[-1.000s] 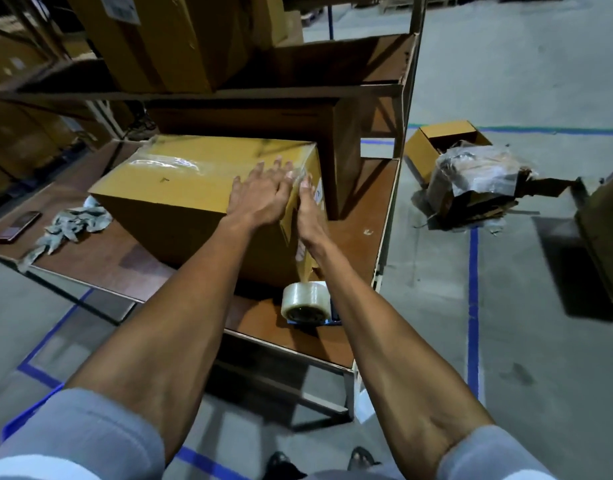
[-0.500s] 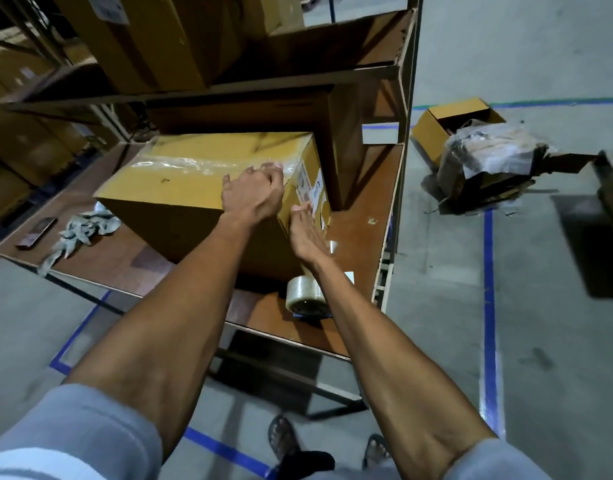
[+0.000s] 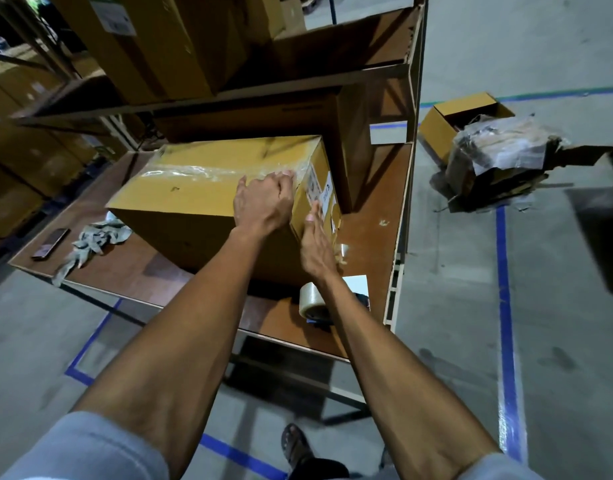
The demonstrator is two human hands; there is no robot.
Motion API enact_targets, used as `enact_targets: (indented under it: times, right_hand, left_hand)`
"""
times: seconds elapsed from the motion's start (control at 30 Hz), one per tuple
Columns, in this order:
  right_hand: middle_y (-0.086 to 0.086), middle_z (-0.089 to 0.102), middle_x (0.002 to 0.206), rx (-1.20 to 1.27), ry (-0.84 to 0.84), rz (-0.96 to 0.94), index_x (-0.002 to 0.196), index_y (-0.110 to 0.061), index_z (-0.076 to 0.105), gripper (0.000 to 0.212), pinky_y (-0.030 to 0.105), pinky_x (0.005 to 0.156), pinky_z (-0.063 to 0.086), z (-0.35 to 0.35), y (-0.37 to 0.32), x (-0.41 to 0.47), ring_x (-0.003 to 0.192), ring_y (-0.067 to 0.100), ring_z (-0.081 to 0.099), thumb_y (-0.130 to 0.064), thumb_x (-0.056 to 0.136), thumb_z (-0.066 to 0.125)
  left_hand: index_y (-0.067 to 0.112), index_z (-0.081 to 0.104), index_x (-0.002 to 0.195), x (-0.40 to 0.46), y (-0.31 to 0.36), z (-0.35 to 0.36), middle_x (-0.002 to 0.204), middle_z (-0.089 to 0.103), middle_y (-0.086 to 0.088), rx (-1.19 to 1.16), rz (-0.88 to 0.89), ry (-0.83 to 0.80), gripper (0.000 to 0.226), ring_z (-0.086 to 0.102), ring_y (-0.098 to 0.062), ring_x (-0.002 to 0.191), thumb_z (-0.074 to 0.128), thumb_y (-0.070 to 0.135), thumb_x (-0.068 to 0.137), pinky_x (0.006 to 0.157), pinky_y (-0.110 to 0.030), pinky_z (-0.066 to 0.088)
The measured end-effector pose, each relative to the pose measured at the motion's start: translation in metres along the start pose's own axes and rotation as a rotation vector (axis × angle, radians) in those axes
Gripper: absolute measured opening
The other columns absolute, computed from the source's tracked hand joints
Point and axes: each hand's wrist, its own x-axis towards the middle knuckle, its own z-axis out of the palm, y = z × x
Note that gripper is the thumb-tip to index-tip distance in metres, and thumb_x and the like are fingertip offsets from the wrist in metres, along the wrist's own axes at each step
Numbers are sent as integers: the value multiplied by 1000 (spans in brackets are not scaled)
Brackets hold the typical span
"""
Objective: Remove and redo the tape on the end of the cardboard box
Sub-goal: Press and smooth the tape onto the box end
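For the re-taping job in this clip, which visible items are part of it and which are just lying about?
Part of the job:
cardboard box
clear tape along its top
tape roll on the table
left hand on the box's top edge
right hand flat against its end

Lying about:
phone
grey rag
open box of scrap on the floor
boxes on the shelf

Two hands (image 3: 263, 202) (image 3: 315, 244) work one cardboard box (image 3: 194, 195) beside one tape roll (image 3: 310, 301), one phone (image 3: 50, 243) and one rag (image 3: 97, 237).
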Motion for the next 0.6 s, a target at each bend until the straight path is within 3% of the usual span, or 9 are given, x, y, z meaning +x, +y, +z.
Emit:
enact_targets:
  times: [0.1,0.23,0.4,0.5,0.6]
  right_hand:
    - [-7,-1,177,-77,-28,66,168,-26,-5,65,52,132,4,-1,9,5,163,15,4,-53,110,4]
    - [4,-6,177,-78,41,124,169,-18,-1,68,48,132,0,5,-1,8,163,17,-5,-52,110,5]
    - [-4,-2,177,74,148,-188,169,-19,3,61,35,132,-2,9,-33,6,160,5,-5,-41,112,12]
    - [-3,4,177,94,169,-245,169,-17,8,62,32,133,3,11,-32,9,161,4,-1,-39,112,14]
    - [-9,2,176,76,160,-165,169,-25,3,66,45,134,7,15,-13,8,162,8,2,-51,109,8]
  left_hand:
    - [9,75,126,1,0,3,125,75,-23,-21,-83,-11,72,67,-34,126,16,47,110,131,-59,21]
    - [15,56,156,3,-2,6,161,54,-18,-45,-120,-68,72,37,-30,159,14,51,110,132,-62,14]
    - [39,25,170,4,-17,8,176,32,-1,-66,33,-124,69,22,-22,165,10,59,106,132,-63,7]
    - [44,29,168,9,-21,11,176,33,5,-25,75,-154,69,20,-18,165,7,60,105,131,-64,6]
    - [38,36,167,7,-14,9,173,39,6,26,59,-125,67,24,-20,164,12,52,106,131,-63,9]
